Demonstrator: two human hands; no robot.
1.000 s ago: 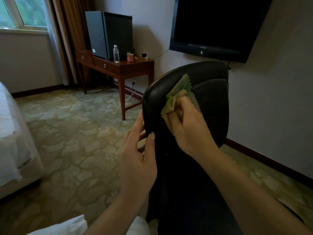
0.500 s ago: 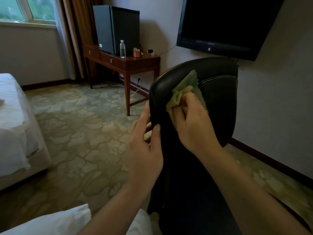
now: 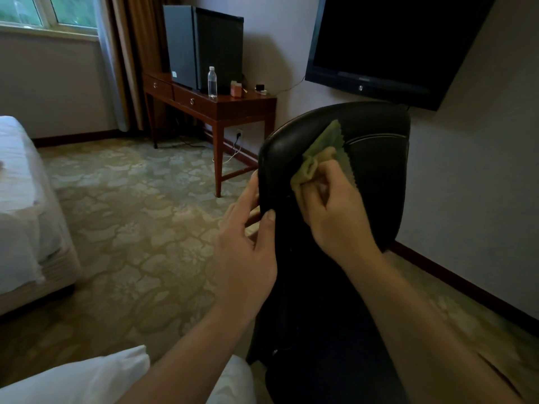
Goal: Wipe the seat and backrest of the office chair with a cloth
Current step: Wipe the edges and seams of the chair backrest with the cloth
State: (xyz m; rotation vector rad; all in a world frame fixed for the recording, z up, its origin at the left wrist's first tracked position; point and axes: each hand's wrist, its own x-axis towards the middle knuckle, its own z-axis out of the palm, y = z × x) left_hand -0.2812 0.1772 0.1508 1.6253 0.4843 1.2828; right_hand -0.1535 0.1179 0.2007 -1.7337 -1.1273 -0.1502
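A black leather office chair stands in front of me, its backrest [image 3: 376,170] upright and its seat [image 3: 329,360] dark at the bottom of the view. My right hand [image 3: 332,217] grips a bunched green cloth [image 3: 320,154] and presses it against the upper left part of the backrest. My left hand [image 3: 248,249] holds the backrest's left edge, thumb on the front face and fingers wrapped behind it.
A wooden desk [image 3: 233,107] with a black mini fridge [image 3: 204,48], a water bottle [image 3: 212,82] and small items stands by the far wall. A television [image 3: 388,45] hangs above the chair. A bed [image 3: 20,205] lies left, white bedding [image 3: 87,380] below.
The view has shifted a little, so the chair sits further right in frame. My right hand with the cloth stays at the upper left of the backrest; my left hand keeps its hold.
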